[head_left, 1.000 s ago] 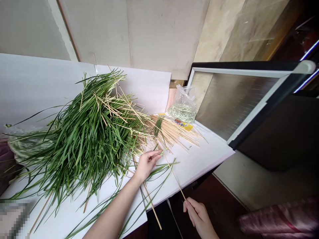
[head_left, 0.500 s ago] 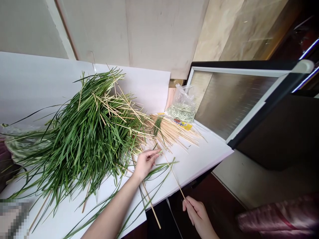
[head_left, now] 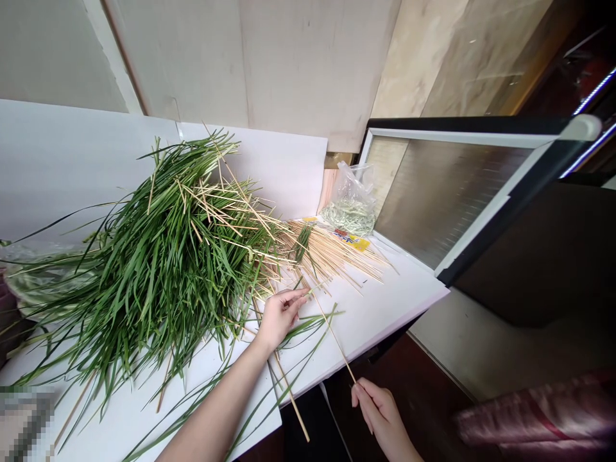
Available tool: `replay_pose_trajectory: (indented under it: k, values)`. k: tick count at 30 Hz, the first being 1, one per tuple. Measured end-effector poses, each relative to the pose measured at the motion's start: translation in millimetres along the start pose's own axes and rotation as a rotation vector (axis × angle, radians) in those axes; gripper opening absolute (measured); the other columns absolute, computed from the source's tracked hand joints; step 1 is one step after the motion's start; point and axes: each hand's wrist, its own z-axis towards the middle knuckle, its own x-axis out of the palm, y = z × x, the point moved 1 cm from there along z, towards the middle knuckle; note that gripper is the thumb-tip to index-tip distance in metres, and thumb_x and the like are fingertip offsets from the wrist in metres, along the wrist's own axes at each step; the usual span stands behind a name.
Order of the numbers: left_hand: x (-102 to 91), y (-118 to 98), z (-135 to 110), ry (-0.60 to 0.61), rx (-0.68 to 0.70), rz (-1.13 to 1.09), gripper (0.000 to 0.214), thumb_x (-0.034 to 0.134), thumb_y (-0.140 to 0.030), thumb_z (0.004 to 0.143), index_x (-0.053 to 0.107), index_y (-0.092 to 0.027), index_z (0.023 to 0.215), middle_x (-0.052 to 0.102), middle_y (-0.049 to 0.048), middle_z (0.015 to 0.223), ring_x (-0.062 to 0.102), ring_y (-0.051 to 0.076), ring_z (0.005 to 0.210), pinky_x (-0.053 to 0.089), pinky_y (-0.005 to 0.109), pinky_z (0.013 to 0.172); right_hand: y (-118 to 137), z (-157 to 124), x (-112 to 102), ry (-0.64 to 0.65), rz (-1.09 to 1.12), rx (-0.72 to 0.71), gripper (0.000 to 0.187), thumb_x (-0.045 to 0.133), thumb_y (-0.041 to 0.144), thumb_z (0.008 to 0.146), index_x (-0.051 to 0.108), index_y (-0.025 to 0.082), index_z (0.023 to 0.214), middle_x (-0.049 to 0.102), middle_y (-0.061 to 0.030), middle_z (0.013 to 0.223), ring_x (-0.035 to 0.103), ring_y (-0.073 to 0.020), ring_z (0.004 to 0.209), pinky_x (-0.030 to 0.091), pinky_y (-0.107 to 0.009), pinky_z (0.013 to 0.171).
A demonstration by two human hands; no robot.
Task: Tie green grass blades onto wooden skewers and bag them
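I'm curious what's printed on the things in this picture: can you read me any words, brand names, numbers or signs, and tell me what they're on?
Yellow printed label at the foot of the clear plastic bag: red and dark print, too small and blurred to read.
No other words, numbers or signs can be read anywhere in view.

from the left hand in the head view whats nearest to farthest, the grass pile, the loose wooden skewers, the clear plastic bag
1. Green grass pile: right beside the left hand, on its left.
2. Wooden skewers: just past the fingertips, ahead and right.
3. Clear plastic bag: farthest, in the back corner.
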Motion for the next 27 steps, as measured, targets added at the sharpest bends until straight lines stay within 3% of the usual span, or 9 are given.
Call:
replay_pose_trajectory:
  k: [14, 21, 27]
  values:
    - [0.2, 6.8, 0.6, -0.004, 0.043, -0.015, 0.045, 0.072, -0.046, 0.078, 0.079, -0.012, 0.108, 0.051, -0.0032, 0.049, 0.039, 0.008, 0.040, 0.033, 0.020, 0.039, 0.8, -0.1, 0.8, 0.006, 0.023, 0.006, 0.051, 0.045, 0.058, 0.103, 0.051, 0.021, 0.069, 0.030, 0.0096, 0.046, 0.022, -0.0103, 0.041, 0.015, -0.026, 0.045]
    - [-1.4, 12.1, 4.0, -0.017, 0.074, -0.090, 0.035, 0.077, -0.040, 0.073, 0.082, -0.015, 0.097, 0.065, 0.0033, 0.065, 0.055, 0.012, 0.051, 0.046, 0.021, 0.041, -2.9, 0.2, -0.6, 0.012, 0.010, 0.004, 0.053, 0.044, 0.062, 0.102, 0.050, 0.021, 0.069, 0.027, 0.0101, 0.047, 0.021, -0.0099, 0.040, 0.012, -0.025, 0.042]
    - [1.7, 10.1, 0.5, -0.027, 0.095, -0.027, 0.023, 0.075, -0.035, 0.075, 0.082, -0.017, 0.086, 0.070, 0.0055, 0.074, 0.059, 0.012, 0.055, 0.047, 0.019, 0.042, -3.8, 2.4, -1.1, 0.001, -0.018, -0.024, 0.053, 0.043, 0.061, 0.103, 0.049, 0.021, 0.068, 0.027, 0.0099, 0.046, 0.022, -0.0096, 0.039, 0.013, -0.025, 0.042]
